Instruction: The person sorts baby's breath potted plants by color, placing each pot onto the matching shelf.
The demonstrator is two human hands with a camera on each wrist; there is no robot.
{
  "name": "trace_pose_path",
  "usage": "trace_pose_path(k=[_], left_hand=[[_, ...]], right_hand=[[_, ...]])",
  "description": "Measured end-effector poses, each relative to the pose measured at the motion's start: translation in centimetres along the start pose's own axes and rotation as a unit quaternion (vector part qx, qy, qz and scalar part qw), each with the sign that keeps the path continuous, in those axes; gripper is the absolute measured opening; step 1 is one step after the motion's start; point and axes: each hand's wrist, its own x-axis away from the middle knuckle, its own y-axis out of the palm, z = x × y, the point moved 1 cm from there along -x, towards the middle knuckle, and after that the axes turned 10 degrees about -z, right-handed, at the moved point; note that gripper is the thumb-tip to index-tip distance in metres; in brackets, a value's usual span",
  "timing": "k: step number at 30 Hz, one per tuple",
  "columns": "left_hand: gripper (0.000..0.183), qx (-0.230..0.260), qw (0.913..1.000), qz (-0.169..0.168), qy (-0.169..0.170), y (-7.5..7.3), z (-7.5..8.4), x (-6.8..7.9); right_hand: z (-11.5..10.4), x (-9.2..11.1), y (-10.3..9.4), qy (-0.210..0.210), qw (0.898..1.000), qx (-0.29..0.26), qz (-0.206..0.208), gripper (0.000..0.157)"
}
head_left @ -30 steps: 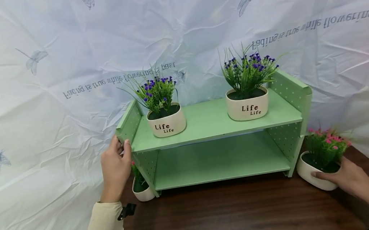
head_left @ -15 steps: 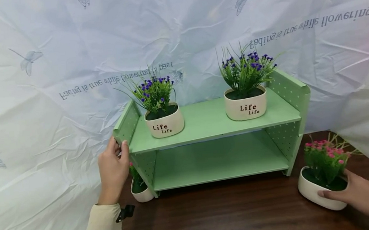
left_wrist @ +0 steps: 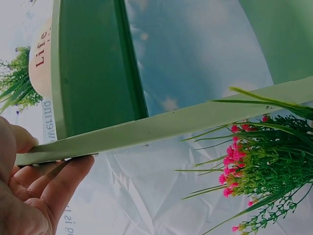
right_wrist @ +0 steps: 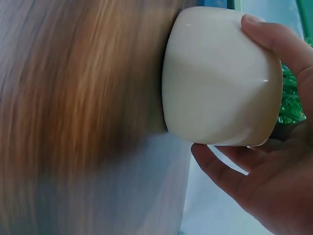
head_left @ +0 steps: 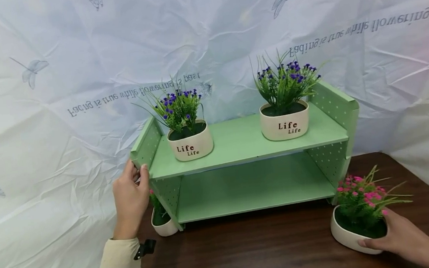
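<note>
My left hand (head_left: 130, 199) pinches the front edge of the left side panel of a green two-tier shelf (head_left: 239, 159); in the left wrist view the thumb lies on one face of the panel and the fingers on the other. At the lower right, my right hand (head_left: 407, 234) grips a white oval flowerpot (head_left: 349, 239) with pink flowers, thumb on the near side. The right wrist view shows the pot's plain wall (right_wrist: 220, 73) between thumb and fingers, close to the tabletop; whether it touches cannot be told.
Two white "Life" pots with purple flowers, one left (head_left: 192, 146) and one right (head_left: 285, 122), stand on the upper tier. Another pink-flowered pot (head_left: 165, 227) sits by the shelf's left side. A printed cloth (head_left: 79, 48) hangs behind the brown table (head_left: 246, 249).
My right hand has brought the pink-flowered pot from beside the shelf's right side toward the front and then leftward. The left hand has kept its hold on the shelf panel.
</note>
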Motion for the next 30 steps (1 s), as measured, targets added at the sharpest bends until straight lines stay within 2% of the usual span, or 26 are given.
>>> trace_pose_path(k=[5,7,12,20,26,30], left_hand=[[0.024,0.003,1.0000,0.003,0.000,-0.1,0.1,-0.1],[0.023,0.003,1.0000,0.004,0.000,-0.1,0.1,-0.1],[0.021,0.005,1.0000,0.001,-0.001,0.0,0.1,-0.2],[0.020,-0.001,1.0000,0.002,-0.002,-0.1,0.2,-0.1],[0.017,-0.010,0.9999,0.005,-0.001,-0.1,0.1,-0.1],[0.016,-0.011,0.9999,0.002,0.002,0.0,0.0,-0.1]], right_hand=[[-1.6,-0.6,0.8,-0.035,0.998,-0.001,0.045,0.114],[-2.2,-0.9,1.0,-0.041,0.998,-0.008,0.052,0.117],[-3.1,-1.4,1.5,-0.036,0.998,-0.040,0.033,0.126],[-3.6,-1.2,1.7,-0.030,0.998,-0.052,0.023,0.126],[-5.0,-1.0,2.3,-0.019,0.998,-0.056,0.034,0.129],[-5.9,-0.8,3.7,-0.054,0.993,-0.068,0.078,0.121]])
